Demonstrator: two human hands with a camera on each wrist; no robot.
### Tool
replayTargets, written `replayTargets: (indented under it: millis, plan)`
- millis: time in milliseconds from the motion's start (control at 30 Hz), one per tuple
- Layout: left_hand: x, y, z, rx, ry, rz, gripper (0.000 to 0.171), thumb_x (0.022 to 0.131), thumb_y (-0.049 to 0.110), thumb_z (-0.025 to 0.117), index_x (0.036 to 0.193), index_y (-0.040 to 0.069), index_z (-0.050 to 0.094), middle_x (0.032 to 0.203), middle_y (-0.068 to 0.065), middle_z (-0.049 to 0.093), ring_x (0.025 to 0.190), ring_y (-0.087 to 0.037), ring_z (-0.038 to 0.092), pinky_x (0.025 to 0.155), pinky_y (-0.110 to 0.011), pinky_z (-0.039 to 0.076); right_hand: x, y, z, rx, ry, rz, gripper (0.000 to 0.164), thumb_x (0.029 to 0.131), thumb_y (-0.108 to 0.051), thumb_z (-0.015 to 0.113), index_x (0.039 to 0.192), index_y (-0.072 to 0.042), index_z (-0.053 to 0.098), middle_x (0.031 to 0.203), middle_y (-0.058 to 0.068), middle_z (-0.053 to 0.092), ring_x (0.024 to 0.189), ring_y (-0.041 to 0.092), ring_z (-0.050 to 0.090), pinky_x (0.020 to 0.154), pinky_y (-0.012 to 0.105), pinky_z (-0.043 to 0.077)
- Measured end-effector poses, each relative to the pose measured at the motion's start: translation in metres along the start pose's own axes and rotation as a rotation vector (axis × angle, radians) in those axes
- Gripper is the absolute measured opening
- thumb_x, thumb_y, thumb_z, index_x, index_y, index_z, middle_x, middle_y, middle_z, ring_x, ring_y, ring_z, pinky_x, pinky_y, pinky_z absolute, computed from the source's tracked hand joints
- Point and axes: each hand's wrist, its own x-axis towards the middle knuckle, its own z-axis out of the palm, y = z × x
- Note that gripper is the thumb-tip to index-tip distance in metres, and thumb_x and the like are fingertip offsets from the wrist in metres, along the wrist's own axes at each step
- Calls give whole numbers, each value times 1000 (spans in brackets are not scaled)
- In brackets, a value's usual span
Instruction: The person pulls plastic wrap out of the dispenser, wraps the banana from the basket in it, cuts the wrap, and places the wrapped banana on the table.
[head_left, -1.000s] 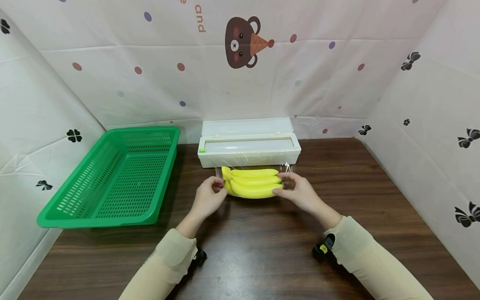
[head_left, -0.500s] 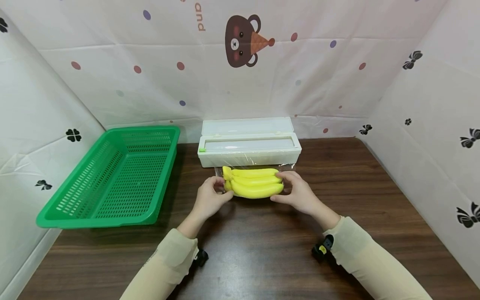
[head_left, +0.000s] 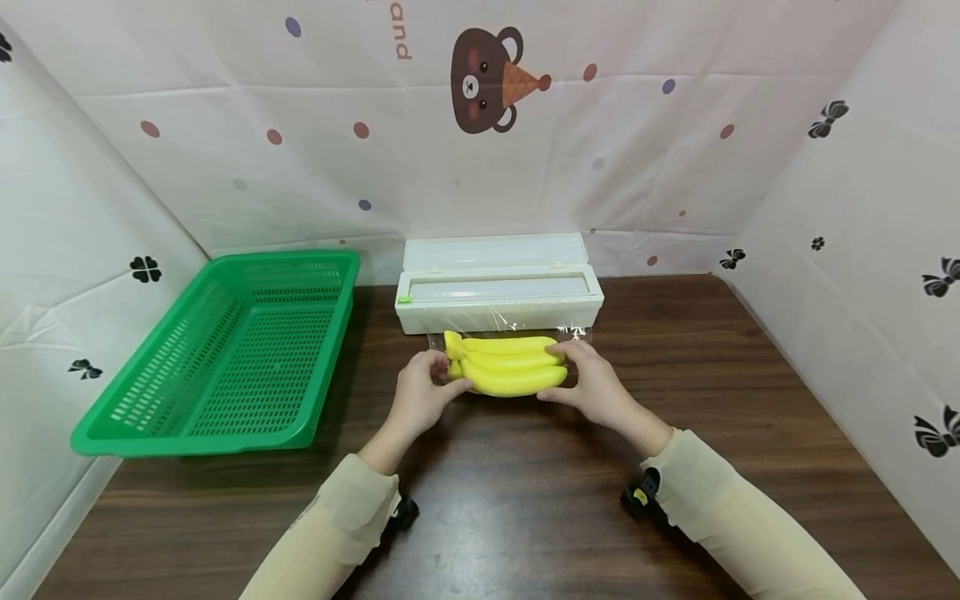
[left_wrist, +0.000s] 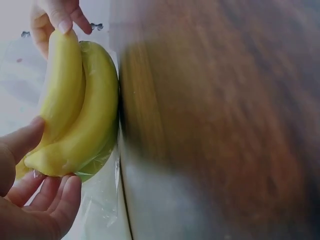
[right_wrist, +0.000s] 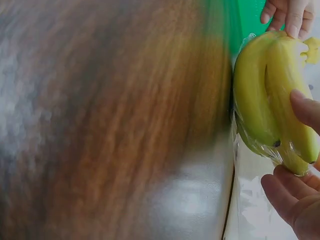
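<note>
A yellow bunch of bananas (head_left: 513, 367) lies on the dark wooden table in front of a white cling film box (head_left: 498, 310). Clear cling film (head_left: 480, 321) stretches from the box to the bananas; in the right wrist view it clings shiny to their skin. At the stem end my left hand (head_left: 422, 392) holds the bunch, thumb on the near side and fingertips beneath, as the left wrist view shows. My right hand (head_left: 592, 385) grips the tip end between thumb and fingers. The undersides of the bananas are hidden in the head view.
At the left stands a green plastic basket (head_left: 307, 417) with slotted walls. The box's lid (head_left: 495, 250) is raised against the patterned back cloth (head_left: 637, 150), and a small green piece (head_left: 405, 299) sits at the box's left end. Cloth walls border the table on both sides.
My left thumb has slid a little to the right along the near banana. My right thumb has shifted slightly left and down. The bananas have barely moved.
</note>
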Motion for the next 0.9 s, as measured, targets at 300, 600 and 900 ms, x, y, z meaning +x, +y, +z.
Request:
replayTargets:
  millis: [300,600,900]
  plan:
    - [2,-3,1,-122,22,-87,39,75,23,80,103,3,63,101,-10,64,91,-23,62,80,-35,53,5,4,0,110,13,-6,67,71,-27,82,127,-4,53,126,17,52,108,30,55,85,43,51]
    - [6,-5,4,-302,42,-173,38,76,22,80,102,2,62,99,-10,62,81,-17,62,66,-23,51,11,1,1,314,-13,65,63,79,-18,76,133,-2,46,131,19,43,101,30,56,78,35,54]
    - [6,-3,8,-328,65,-219,39,74,23,80,100,3,60,96,-8,58,76,-15,56,64,-22,48,13,5,5,310,8,50,62,79,-24,77,130,-4,48,129,17,44,101,29,55,77,32,53]
